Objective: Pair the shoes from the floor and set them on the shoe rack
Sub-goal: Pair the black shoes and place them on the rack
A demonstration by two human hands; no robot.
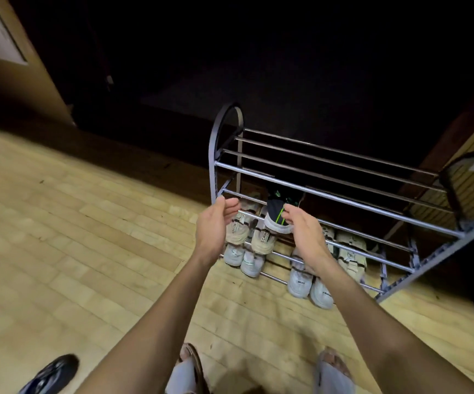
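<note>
Both arms reach out toward a metal shoe rack (335, 191) that stands on a pale wood floor (59, 237) against a dark background. The right hand (304, 234) rests its fingertips on the heel of a dark shoe with green trim (277, 216), which sits on the rack's middle tier with its white sole edge facing the camera; whether this grip pinches the shoe or only touches it cannot be told. The left hand (214, 227) hovers just left of that shoe, palm turned inward, fingers loosely curved, its grip released and holding nothing.

Below the dark shoe, a beige pair (248, 231) lies side by side on a lower tier. Under it a pale grey pair (243, 258) sits at the rack's bottom left, and a white pair (312, 285) sits at the bottom further right, partly behind the right forearm. A cream pair (349, 251) rests on the lower tier to the right of the right wrist. The rack's top tier holds no shoes.

At the lower left a dark blue shoe (49, 375) lies on the floor, well apart from the rack. The person's own feet in sandals (334, 362) show at the bottom edge
</note>
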